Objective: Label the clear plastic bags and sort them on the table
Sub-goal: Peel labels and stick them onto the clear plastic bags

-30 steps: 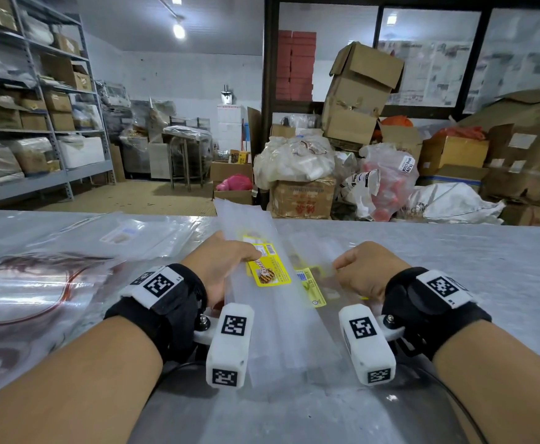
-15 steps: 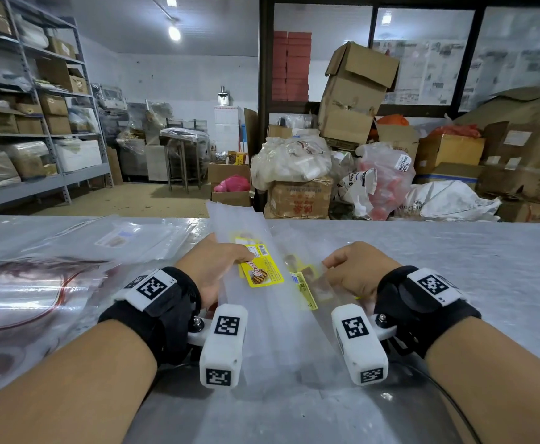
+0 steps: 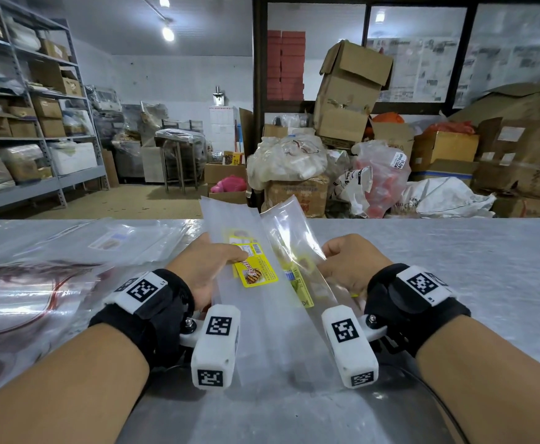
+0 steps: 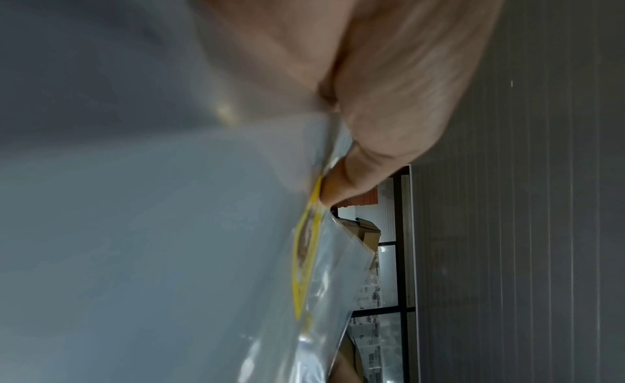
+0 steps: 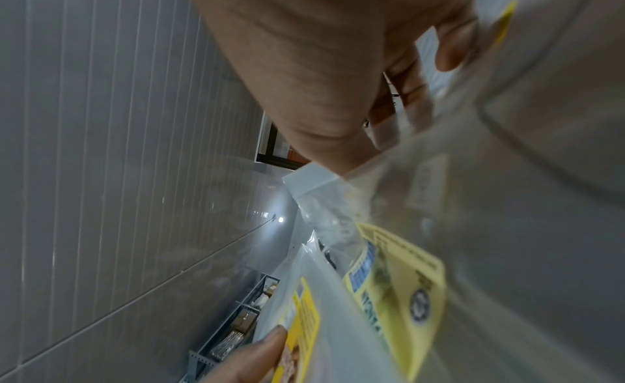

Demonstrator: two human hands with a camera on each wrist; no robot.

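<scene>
Two long clear plastic bags rise from the table in front of me. My left hand [image 3: 211,267] grips the left bag [image 3: 230,225], its thumb on a yellow label [image 3: 256,272] stuck to the front. My right hand [image 3: 345,264] pinches the right bag [image 3: 291,232], which also carries a yellow label [image 3: 300,285] seen edge-on. In the left wrist view the thumb [image 4: 355,180] presses the bag's edge against the fingers. In the right wrist view the fingers [image 5: 416,100] curl behind the clear bag [image 5: 507,175], with both yellow labels [image 5: 395,290] below.
A pile of flat clear bags [image 3: 70,251] lies on the left of the grey table [image 3: 454,267], one holding a red wire loop [image 3: 22,299]. Beyond the table's far edge stand cardboard boxes [image 3: 349,91], filled sacks [image 3: 288,158] and metal shelving [image 3: 38,123].
Both hands have lifted the bags off the table and drawn them apart, so the far ends now tilt up and spread in a V. The right bag has turned more edge-on.
</scene>
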